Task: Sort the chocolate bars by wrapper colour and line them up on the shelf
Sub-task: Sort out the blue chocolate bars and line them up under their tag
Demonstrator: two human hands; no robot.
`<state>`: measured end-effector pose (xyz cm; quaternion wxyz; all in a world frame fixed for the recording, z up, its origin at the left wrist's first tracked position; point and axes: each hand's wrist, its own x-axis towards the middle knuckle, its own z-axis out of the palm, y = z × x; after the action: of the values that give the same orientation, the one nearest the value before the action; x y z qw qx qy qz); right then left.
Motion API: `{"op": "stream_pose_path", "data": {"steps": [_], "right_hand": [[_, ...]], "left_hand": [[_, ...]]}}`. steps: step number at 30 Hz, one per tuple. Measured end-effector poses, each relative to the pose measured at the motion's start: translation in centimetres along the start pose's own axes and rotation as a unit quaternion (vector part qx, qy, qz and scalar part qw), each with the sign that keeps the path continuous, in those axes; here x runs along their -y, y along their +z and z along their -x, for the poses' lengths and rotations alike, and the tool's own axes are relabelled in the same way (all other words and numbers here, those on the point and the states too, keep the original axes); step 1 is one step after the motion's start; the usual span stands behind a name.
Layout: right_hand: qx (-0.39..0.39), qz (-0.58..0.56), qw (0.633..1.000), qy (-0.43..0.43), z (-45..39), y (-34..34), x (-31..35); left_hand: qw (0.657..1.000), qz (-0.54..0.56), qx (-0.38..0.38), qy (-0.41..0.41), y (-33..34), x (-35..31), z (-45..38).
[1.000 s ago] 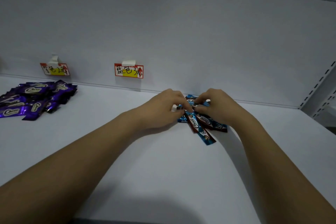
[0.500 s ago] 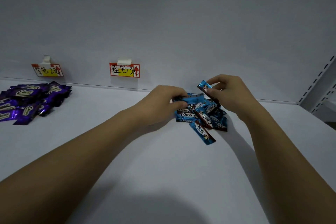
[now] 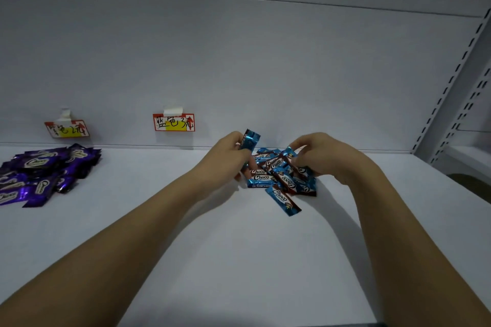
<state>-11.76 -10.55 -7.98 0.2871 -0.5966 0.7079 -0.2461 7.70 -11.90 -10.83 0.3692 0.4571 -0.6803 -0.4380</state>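
The left hand (image 3: 228, 159) pinches one blue bar (image 3: 249, 141) upright while the right hand (image 3: 322, 156) grips another in the jumbled blue pile (image 3: 279, 178) on the shelf (image 3: 239, 260); the purple heap (image 3: 42, 172) looks sorted, neither colour lined up.

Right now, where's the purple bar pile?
In the head view, the purple bar pile lies at the shelf's far left, below the left-hand label, well apart from the blue bars both hands are working.
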Motion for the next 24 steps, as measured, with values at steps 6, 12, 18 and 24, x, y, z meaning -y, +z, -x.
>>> {"op": "stream_pose_path", "data": {"steps": [6, 12, 18, 24], "right_hand": [[-0.020, 0.018, 0.999, 0.024, -0.4, 0.8, 0.2], [-0.014, 0.028, 0.999, 0.022, -0.4, 0.9, 0.1], [-0.007, 0.044, 0.999, 0.000, -0.3, 0.2, -0.2], [0.013, 0.000, 1.000, -0.015, -0.2, -0.3, -0.7]], "left_hand": [[0.999, -0.029, 0.021, -0.010, 0.0, -0.6, 0.6], [0.966, -0.224, 0.055, 0.114, 1.2, 0.7, 0.6], [0.907, -0.358, 0.164, 0.150, 2.2, 2.0, 0.3], [0.905, -0.357, 0.149, 0.179, 2.1, 1.7, 0.1]]}}
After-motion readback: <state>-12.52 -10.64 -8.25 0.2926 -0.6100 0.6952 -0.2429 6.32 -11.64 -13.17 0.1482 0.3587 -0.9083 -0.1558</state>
